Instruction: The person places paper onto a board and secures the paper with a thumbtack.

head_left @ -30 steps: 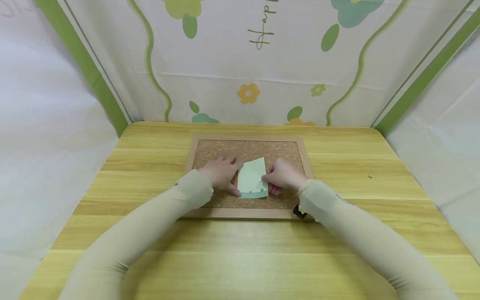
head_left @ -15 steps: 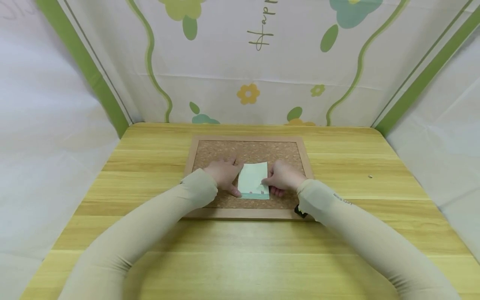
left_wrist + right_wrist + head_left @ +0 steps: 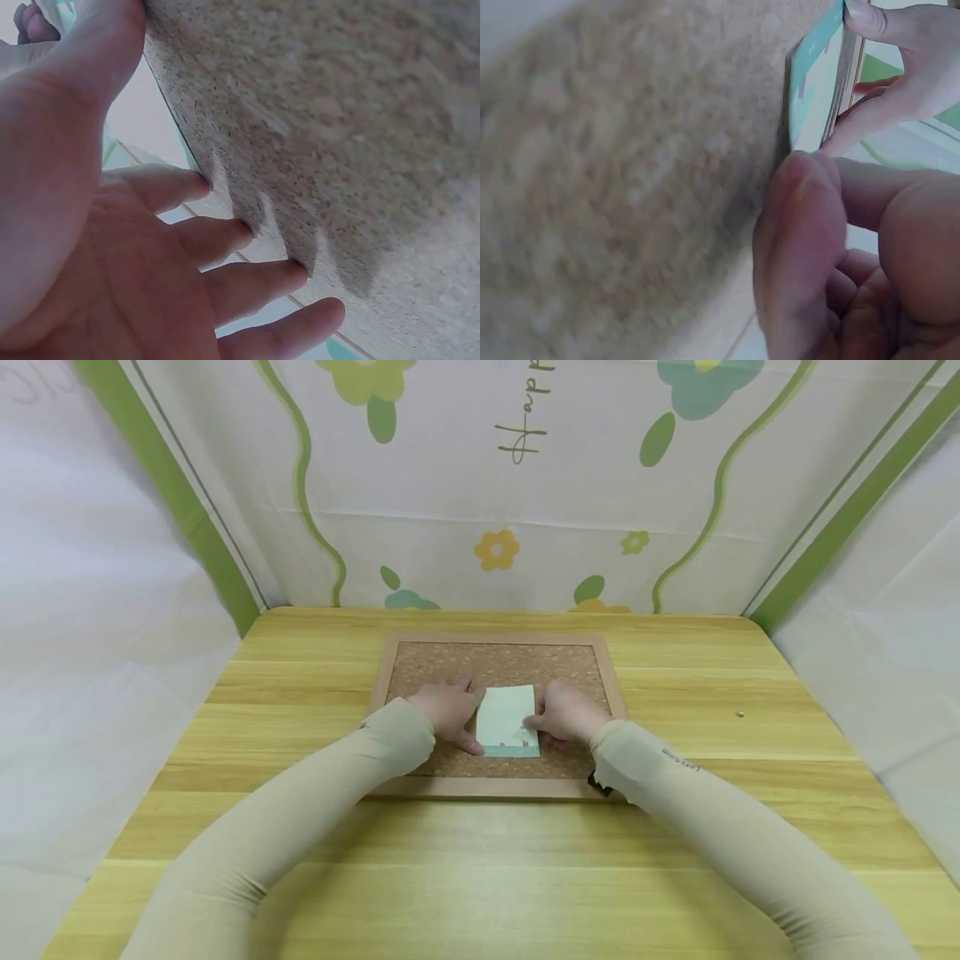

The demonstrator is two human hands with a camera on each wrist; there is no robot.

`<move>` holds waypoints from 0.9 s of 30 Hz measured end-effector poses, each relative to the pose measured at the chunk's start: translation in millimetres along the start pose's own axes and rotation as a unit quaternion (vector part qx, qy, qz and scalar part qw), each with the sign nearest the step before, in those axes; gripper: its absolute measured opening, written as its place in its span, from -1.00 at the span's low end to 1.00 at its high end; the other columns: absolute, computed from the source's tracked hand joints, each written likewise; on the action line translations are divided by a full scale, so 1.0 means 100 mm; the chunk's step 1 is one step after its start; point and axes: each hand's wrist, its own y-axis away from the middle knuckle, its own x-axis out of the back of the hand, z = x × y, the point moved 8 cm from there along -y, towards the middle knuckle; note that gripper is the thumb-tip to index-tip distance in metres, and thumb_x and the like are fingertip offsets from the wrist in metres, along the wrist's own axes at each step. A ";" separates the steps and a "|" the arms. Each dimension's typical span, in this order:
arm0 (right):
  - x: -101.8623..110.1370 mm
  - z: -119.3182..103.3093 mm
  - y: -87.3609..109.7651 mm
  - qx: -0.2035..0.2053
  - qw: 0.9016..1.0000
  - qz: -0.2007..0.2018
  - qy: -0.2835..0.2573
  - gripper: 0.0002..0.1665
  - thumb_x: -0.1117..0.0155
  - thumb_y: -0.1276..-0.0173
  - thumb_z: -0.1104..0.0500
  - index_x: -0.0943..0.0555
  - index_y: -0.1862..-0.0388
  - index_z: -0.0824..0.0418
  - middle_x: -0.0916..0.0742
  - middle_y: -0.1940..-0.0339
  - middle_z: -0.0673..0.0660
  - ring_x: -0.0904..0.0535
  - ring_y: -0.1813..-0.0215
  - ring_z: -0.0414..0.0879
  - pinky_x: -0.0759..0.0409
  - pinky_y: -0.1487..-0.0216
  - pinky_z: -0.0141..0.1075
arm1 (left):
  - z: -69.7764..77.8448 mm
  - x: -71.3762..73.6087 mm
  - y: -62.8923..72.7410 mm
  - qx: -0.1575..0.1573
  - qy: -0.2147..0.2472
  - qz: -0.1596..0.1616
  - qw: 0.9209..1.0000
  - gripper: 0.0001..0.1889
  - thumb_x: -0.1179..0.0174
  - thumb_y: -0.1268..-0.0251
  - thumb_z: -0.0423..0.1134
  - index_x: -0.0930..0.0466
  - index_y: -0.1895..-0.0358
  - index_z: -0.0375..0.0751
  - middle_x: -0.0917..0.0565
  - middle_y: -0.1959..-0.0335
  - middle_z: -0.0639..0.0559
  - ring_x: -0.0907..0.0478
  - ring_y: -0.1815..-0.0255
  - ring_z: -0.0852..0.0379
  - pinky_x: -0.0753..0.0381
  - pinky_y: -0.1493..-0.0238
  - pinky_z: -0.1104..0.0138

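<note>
A pale note sheet (image 3: pixel 506 714) with a teal strip along its near edge lies close over the cork of a wood-framed corkboard (image 3: pixel 498 657). My left hand (image 3: pixel 446 710) rests at the sheet's left edge, thumb at the near-left corner. In the left wrist view, the fingers of this hand (image 3: pixel 150 262) are spread, their tips on the cork. At the right edge, my right hand (image 3: pixel 573 712) pinches the sheet between thumb and curled fingers. The right wrist view shows the sheet (image 3: pixel 817 94) running from that pinch to the left thumb.
The corkboard sits on a yellow wooden table (image 3: pixel 465 877). A tiny shiny object (image 3: pixel 740 714) lies on the table to the right. A small black item (image 3: pixel 600 783) shows beneath the right wrist. Behind the table hangs a white cloth (image 3: pixel 420 477) with flower prints.
The sheet's far edge, slanted and raised a second ago, has come down nearer the cork and straightened. The left hand has shifted slightly right; the right hand keeps its pinch.
</note>
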 end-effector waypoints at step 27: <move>1.64 2.22 0.89 -0.022 0.977 0.176 0.118 -0.67 -0.16 -0.48 0.19 -0.65 0.11 0.49 -0.71 0.51 0.06 -0.58 0.49 -0.09 -0.54 0.31 0.00 | 0.01 -0.02 0.00 0.001 0.009 -0.004 1.000 0.16 -0.28 -0.12 0.29 0.19 -0.62 -0.17 0.23 -0.60 -0.27 0.14 -0.52 -0.44 -0.14 -0.39 -0.16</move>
